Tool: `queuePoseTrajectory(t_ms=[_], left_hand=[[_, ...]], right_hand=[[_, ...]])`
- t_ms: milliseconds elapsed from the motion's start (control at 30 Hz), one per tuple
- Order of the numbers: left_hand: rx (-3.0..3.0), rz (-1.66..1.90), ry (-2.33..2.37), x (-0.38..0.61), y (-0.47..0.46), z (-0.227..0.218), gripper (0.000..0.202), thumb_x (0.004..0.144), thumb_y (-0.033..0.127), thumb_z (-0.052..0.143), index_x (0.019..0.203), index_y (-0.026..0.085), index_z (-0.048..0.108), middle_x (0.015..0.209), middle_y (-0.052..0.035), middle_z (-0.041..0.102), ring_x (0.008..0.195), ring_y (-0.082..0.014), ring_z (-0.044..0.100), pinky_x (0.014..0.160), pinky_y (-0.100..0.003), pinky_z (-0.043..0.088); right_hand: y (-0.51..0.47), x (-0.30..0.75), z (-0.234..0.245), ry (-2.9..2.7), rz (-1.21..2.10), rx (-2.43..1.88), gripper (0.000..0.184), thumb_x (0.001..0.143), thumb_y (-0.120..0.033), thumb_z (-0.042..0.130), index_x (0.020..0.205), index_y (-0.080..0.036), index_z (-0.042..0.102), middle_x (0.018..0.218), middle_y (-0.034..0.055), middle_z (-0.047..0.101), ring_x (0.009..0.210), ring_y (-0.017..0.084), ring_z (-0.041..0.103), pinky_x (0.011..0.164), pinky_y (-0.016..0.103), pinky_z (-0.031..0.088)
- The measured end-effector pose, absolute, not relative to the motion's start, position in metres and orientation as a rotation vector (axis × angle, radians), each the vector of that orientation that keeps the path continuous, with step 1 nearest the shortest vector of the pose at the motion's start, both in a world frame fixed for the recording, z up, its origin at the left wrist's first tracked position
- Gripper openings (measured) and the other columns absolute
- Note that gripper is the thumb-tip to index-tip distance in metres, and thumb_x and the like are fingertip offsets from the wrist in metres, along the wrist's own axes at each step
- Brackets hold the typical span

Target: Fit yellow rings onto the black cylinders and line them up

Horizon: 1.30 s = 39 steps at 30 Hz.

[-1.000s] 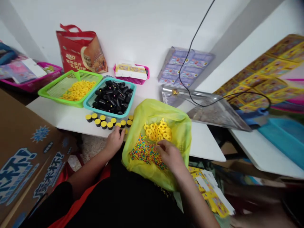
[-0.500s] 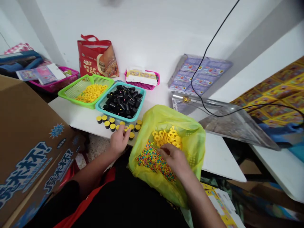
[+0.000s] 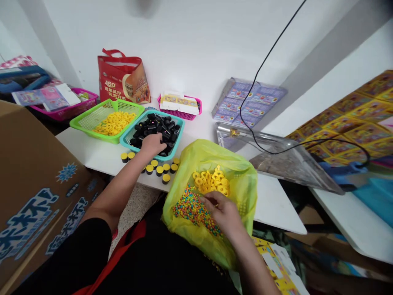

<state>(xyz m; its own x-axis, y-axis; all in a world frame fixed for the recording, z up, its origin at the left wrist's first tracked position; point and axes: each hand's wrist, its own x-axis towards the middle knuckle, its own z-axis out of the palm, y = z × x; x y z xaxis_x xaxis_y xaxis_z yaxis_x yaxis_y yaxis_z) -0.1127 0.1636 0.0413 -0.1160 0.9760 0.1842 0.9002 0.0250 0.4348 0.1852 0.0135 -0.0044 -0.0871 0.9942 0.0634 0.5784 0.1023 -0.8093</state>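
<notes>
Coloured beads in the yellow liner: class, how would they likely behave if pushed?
The beads look small and round, so they would probably roll. Lying loose in a heap, they may slide over one another. The yellow liner rises around them, so would likely limit spilling.

Prob. small assy workshop: bskts (image 3: 87, 121) w/ loose pcs (image 3: 153, 127), stacked yellow boxes (image 3: 353, 116), lg ctn (image 3: 30, 164).

Red bag (image 3: 123, 80) — “160”, “百年风行”, cardboard box (image 3: 39, 180) — “魔术杯!”, outlined in blue

Black cylinders (image 3: 168, 132) lie jumbled in a turquoise basket (image 3: 166, 158) near loose multicoloured beads (image 3: 190, 208).
</notes>
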Motion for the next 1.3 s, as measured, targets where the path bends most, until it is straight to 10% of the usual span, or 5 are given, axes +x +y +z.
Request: queuePoseTrajectory(t_ms=[133,300,600,933,1300], left_hand=[[1.523,1.439,1.547,-0.090,0.102,0.048,0.020,0.083,0.032,0.062,0.098,0.018,0.061,0.074,-0.0005,0.065,0.064,-0.0162,0.065,0.059,-0.026,0.047],[1.069,1.121,0.724,-0.025,0.022,0.033,0.028,0.081,0.039,0.070,0.095,0.019,0.056,0.069,0.0007,0.066,0.053,-0.0143,0.064,0.044,-0.022,0.044],[1.256,1.032,0.965,-0.031,0.020,0.021,0.025,0.094,0.044,0.056,0.097,0.019,0.059,0.079,-0.0007,0.069,0.041,-0.0062,0.054,0.037,-0.018,0.034],[1.186,1.226,1.040,-0.033,0.024,0.009,0.024,0.087,0.038,0.061,0.076,0.017,0.058,0.066,0.0010,0.062,0.046,-0.0076,0.055,0.040,-0.018,0.034],[1.730,1.179,0.972,-0.034,0.014,0.011,0.021,0.081,0.027,0.069,0.100,0.019,0.070,0.095,-0.0058,0.068,0.087,-0.0187,0.065,0.065,-0.025,0.050]], right_hand=[[0.014,0.177,0.001,-1.463,0.973,-1.489,0.041,0.069,-0.060,0.079,0.080,-0.021,0.071,0.074,0.0054,0.070,0.068,0.023,0.063,0.065,0.036,0.049],[-0.001,0.156,0.008,-1.184,1.260,-1.149,0.045,0.069,-0.044,0.088,0.106,-0.026,0.071,0.089,0.0033,0.073,0.074,0.021,0.064,0.067,0.035,0.052],[-0.002,0.172,0.000,-1.351,1.071,-1.331,0.023,0.068,-0.030,0.077,0.080,-0.025,0.058,0.074,-0.0016,0.063,0.069,0.019,0.058,0.066,0.032,0.045],[0.016,0.148,-0.011,-2.805,0.479,-1.520,0.024,0.077,-0.006,0.064,0.098,-0.014,0.070,0.101,0.0158,0.069,0.092,0.028,0.064,0.080,0.036,0.047],[-0.003,0.166,-0.017,-1.775,1.007,-1.170,0.026,0.081,-0.031,0.075,0.102,-0.021,0.065,0.092,0.0030,0.071,0.080,0.020,0.067,0.076,0.034,0.054]])
